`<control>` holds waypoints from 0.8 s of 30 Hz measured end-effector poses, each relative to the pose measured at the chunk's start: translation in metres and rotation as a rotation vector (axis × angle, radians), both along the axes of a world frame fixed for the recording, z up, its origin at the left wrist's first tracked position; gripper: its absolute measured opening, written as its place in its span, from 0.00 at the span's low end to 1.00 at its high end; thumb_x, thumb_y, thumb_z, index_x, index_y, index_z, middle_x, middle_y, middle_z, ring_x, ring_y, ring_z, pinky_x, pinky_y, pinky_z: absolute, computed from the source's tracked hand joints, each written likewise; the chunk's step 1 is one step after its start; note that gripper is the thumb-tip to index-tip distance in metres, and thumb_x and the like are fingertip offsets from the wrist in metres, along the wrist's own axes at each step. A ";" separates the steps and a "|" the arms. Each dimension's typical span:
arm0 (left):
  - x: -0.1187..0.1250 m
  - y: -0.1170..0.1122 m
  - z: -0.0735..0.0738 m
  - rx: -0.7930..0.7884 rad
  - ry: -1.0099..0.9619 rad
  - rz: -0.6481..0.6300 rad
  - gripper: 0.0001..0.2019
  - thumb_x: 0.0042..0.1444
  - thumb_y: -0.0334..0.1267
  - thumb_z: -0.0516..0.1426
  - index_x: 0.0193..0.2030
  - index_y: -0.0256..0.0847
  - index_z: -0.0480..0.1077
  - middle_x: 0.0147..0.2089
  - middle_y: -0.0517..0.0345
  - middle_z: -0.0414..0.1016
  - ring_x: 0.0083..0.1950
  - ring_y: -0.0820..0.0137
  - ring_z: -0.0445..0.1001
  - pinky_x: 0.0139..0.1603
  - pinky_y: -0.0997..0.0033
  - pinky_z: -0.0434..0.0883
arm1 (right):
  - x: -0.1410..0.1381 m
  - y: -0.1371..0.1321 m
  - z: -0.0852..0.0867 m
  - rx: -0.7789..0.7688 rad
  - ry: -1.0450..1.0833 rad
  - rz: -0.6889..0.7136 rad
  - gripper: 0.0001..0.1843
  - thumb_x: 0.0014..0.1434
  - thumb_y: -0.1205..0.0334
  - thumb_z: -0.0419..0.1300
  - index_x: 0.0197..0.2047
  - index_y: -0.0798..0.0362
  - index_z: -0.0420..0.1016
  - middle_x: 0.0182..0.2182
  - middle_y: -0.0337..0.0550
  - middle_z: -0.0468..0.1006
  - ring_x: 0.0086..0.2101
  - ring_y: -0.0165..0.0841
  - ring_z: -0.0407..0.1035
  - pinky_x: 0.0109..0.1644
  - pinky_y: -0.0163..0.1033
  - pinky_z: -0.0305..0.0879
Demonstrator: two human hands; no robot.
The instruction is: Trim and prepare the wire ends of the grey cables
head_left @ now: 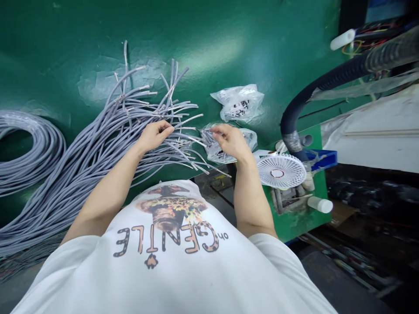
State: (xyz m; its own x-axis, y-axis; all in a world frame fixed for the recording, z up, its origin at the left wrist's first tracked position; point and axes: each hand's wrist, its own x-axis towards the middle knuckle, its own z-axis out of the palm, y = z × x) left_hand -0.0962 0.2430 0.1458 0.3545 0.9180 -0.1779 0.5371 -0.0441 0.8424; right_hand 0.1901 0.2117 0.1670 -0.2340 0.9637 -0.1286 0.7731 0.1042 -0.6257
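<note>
The left hand (156,135) pinches thin grey cable ends (153,111), fanned for easy reach, while the right hand (231,140), fingers pressed together, touches the clear plastic bag (216,153).

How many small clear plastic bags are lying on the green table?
2. The far bag lies farther back, untouched; the near bag is under the right hand. Others may be hidden.

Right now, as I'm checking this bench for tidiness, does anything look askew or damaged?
The grey cables fan out untidily, several ends overhanging the green table edge near the left hand. The small white fan lies face-up rather than standing. Nothing looks spilled or broken.
</note>
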 end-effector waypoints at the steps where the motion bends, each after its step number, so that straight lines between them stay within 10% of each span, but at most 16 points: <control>1: 0.000 0.001 0.002 0.008 -0.018 0.008 0.17 0.57 0.49 0.52 0.33 0.36 0.71 0.26 0.60 0.70 0.28 0.74 0.64 0.31 0.74 0.62 | 0.000 0.000 -0.003 -0.036 -0.006 0.048 0.15 0.57 0.65 0.53 0.44 0.55 0.76 0.42 0.49 0.79 0.41 0.39 0.71 0.45 0.43 0.64; 10: -0.013 0.022 0.019 0.189 -0.105 0.316 0.28 0.61 0.59 0.45 0.18 0.40 0.53 0.18 0.63 0.53 0.23 0.75 0.56 0.26 0.70 0.57 | -0.020 -0.009 0.029 -0.109 0.041 0.073 0.24 0.65 0.48 0.45 0.21 0.51 0.60 0.18 0.38 0.64 0.23 0.29 0.57 0.31 0.36 0.52; 18: 0.009 0.011 -0.007 0.307 0.312 0.254 0.27 0.63 0.52 0.43 0.17 0.40 0.60 0.17 0.59 0.57 0.26 0.71 0.63 0.30 0.69 0.54 | -0.042 -0.112 0.091 -0.063 0.130 0.306 0.27 0.66 0.48 0.42 0.18 0.50 0.55 0.17 0.40 0.61 0.22 0.30 0.54 0.32 0.40 0.53; 20: 0.011 0.014 -0.008 0.318 0.370 0.280 0.27 0.64 0.51 0.42 0.19 0.39 0.64 0.18 0.57 0.62 0.28 0.69 0.66 0.32 0.69 0.55 | -0.022 -0.132 0.101 -0.079 0.199 0.231 0.27 0.66 0.49 0.41 0.17 0.50 0.53 0.15 0.39 0.58 0.21 0.31 0.53 0.30 0.40 0.53; 24: 0.014 0.017 -0.005 0.309 0.422 0.292 0.30 0.66 0.51 0.39 0.22 0.38 0.69 0.22 0.52 0.69 0.29 0.67 0.67 0.33 0.67 0.57 | 0.037 -0.135 0.082 -0.073 0.074 -0.343 0.27 0.65 0.45 0.44 0.18 0.49 0.52 0.15 0.39 0.57 0.20 0.31 0.52 0.28 0.40 0.49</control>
State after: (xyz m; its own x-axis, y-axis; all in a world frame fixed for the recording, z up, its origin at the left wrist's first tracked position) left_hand -0.0825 0.2596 0.1409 0.0367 0.9984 0.0424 0.8494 -0.0535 0.5250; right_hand 0.2271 0.0767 0.2494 0.0905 0.9767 -0.1945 0.7077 -0.2005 -0.6774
